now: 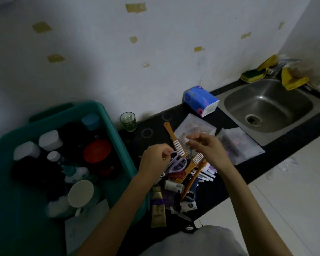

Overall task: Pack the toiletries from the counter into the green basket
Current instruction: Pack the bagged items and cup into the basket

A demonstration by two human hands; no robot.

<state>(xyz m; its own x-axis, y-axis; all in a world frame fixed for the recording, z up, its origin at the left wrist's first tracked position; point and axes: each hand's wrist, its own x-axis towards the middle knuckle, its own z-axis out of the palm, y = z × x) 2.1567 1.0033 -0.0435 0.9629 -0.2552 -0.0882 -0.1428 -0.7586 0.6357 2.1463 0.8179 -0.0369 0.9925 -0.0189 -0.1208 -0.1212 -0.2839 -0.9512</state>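
The green basket (118, 130) stands at the left on the black counter (277, 159) and holds several jars, bottles and a white mug. A heap of toiletries lies beside it: orange combs (179, 146), purple hair clips (175, 163), a gold tube (158, 209), a small white bottle (174, 186). My left hand (153, 159) pinches a purple hair clip at the top of the heap. Just to its right my right hand (207, 148) hovers over the combs, fingers bent; whether it holds anything is unclear.
Two clear zip pouches (198, 126) (242, 146) lie behind the heap. A green glass (127, 121) and a blue tissue pack (199, 99) stand by the wall. A steel sink (266, 106) with sponges and yellow cloths is at the right. White floor lies beyond the counter edge.
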